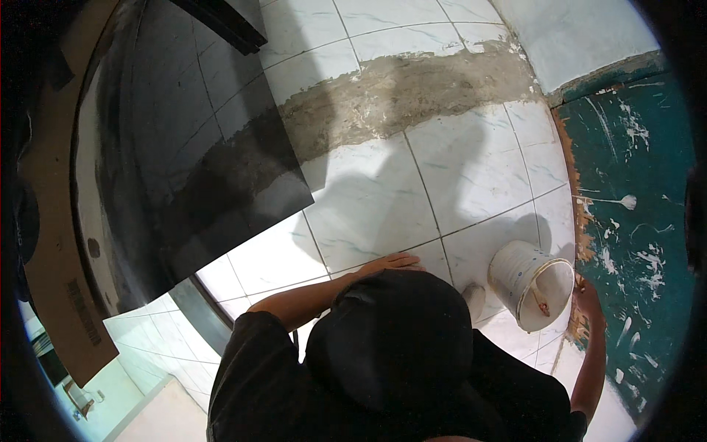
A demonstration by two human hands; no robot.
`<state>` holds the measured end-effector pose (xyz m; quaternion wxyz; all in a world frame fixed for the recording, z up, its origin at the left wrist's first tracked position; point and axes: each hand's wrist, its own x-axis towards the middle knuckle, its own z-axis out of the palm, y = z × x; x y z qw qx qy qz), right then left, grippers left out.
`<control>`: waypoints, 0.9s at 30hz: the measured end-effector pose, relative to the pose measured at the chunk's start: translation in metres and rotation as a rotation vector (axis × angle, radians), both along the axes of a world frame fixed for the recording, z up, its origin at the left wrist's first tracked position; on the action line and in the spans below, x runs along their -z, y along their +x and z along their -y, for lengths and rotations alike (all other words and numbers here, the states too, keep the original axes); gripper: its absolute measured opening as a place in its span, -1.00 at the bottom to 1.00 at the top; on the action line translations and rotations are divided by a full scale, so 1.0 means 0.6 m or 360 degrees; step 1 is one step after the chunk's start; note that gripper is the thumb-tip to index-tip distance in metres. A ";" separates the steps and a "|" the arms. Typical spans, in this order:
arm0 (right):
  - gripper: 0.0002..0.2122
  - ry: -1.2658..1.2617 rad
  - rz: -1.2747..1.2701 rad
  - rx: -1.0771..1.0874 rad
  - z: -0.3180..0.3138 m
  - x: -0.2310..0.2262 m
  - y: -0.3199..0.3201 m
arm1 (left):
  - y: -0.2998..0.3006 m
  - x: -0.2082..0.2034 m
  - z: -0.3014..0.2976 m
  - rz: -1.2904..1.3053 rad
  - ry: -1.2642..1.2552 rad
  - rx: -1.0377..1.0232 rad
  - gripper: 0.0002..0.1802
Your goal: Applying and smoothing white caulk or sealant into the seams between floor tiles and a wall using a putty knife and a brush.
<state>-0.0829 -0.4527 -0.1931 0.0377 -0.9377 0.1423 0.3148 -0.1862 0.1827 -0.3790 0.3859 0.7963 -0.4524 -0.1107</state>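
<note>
My left hand (394, 262) lies flat, fingers stretched out and pointing right, at the upper edge of the dark rounded cloth shape in front of me. Nothing shows in it. At the right, my right hand (587, 298) is closed at the rim of a white plastic bucket (519, 276), its fingertips partly hidden. The bucket is tilted, its mouth turned toward me and to the right. Inside it leans a light-coloured stick-like tool (540, 295) with a reddish end; its kind is not clear. A pale foot or shoe tip (475, 300) shows left of the bucket.
White tiles (383, 184) surround a rough bare cement strip (412, 88). A dark glossy sheet (221, 184) covers the upper left, next to brown cardboard (55, 243). Along the right lies a teal board (633, 221) with white splatters and a chipped edge. A black bar (228, 26) juts in above.
</note>
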 end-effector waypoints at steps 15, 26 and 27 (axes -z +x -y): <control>-0.75 -0.0087 -0.0064 -0.0193 -0.128 -0.048 0.075 | -0.062 0.096 0.003 -0.0333 -0.0115 -0.0244 -0.54; -0.47 0.0676 -0.0071 -0.1246 -0.671 -0.053 0.208 | -0.030 0.060 0.000 -0.0408 -0.0156 -0.0144 -0.51; -0.51 0.0788 -0.0139 -0.1282 -0.722 -0.019 0.209 | -0.026 0.056 0.002 -0.0351 -0.0178 -0.0139 -0.50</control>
